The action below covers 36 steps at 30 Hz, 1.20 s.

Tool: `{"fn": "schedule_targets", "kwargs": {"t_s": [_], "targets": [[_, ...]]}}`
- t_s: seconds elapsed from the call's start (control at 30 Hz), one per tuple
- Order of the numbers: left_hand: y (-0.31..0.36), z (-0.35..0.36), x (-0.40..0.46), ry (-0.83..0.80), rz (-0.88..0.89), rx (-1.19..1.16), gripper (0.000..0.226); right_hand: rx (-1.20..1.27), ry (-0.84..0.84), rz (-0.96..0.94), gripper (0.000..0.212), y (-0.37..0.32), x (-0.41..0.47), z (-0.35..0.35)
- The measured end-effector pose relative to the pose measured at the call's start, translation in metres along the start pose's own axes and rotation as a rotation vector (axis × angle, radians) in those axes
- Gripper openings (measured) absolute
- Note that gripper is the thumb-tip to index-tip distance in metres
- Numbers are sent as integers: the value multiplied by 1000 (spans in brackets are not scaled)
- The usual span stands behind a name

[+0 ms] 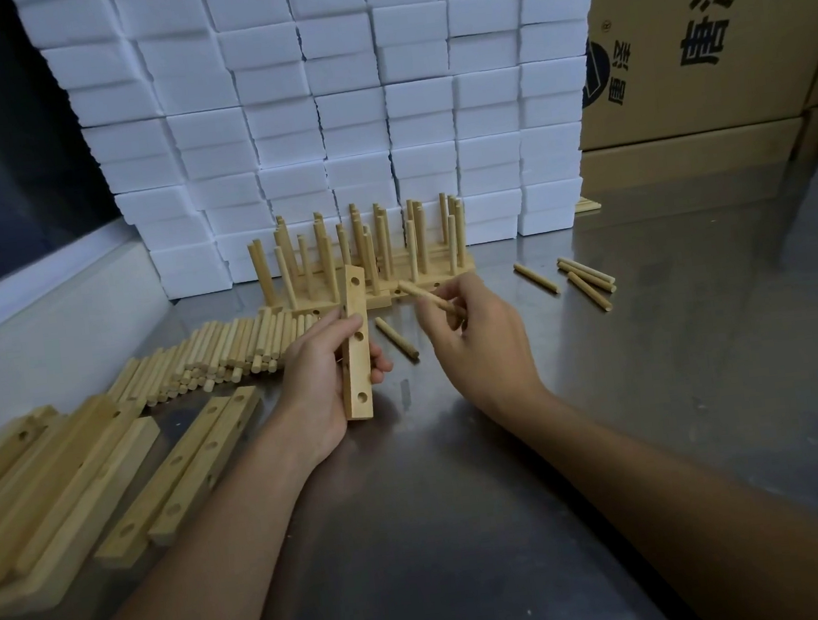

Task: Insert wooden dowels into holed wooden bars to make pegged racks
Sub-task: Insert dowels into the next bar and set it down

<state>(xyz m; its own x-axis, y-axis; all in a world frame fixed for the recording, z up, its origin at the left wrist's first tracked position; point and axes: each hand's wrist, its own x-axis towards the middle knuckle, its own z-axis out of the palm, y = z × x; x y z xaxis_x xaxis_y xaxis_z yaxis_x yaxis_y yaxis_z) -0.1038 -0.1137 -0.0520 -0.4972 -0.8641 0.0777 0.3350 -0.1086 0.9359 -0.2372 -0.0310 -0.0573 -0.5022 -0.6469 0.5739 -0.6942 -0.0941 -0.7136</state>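
The left hand (324, 370) grips a stiff, light bar (356, 346) at its middle (holes stay free). The right hand (476, 332) pinches a dowel (428, 298) near its rear end; it looks smooth and may slip.

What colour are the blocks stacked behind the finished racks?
White, plain with no pattern: the stacked blocks show clearly in the head view, behind the finished racks.

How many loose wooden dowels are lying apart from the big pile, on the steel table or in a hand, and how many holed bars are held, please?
Round wooden dowel held in the right hand: 1
Single dowel lying between the hands: 1
Dowels lying on the table to the right: 5
Holed wooden bar held in the left hand: 1
Total: 8
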Motion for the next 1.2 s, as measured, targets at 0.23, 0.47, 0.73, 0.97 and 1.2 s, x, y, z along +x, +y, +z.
{"fn": "schedule_targets", "kwargs": {"t_s": [0.23, 0.47, 0.73, 0.97, 1.2], "targets": [[-1, 0, 0, -9, -3, 6, 22, -86, 76, -12, 51, 2, -1, -2], [-1, 0, -1, -33, 4, 42, 17, -98, 76, -40, 41, 5, -1, 0], [-2, -2, -2, -130, 15, 144, 24, -5, 101, -109, 30, 1, -3, -1], [-3, -2, -2, -174, 29, 158, 28, 15, 88, -176, 20, 2, -3, -1], [-6, 3, -4, -98, 141, 279, 38, -100, 112, -240, 22, 5, -1, -3]]}}
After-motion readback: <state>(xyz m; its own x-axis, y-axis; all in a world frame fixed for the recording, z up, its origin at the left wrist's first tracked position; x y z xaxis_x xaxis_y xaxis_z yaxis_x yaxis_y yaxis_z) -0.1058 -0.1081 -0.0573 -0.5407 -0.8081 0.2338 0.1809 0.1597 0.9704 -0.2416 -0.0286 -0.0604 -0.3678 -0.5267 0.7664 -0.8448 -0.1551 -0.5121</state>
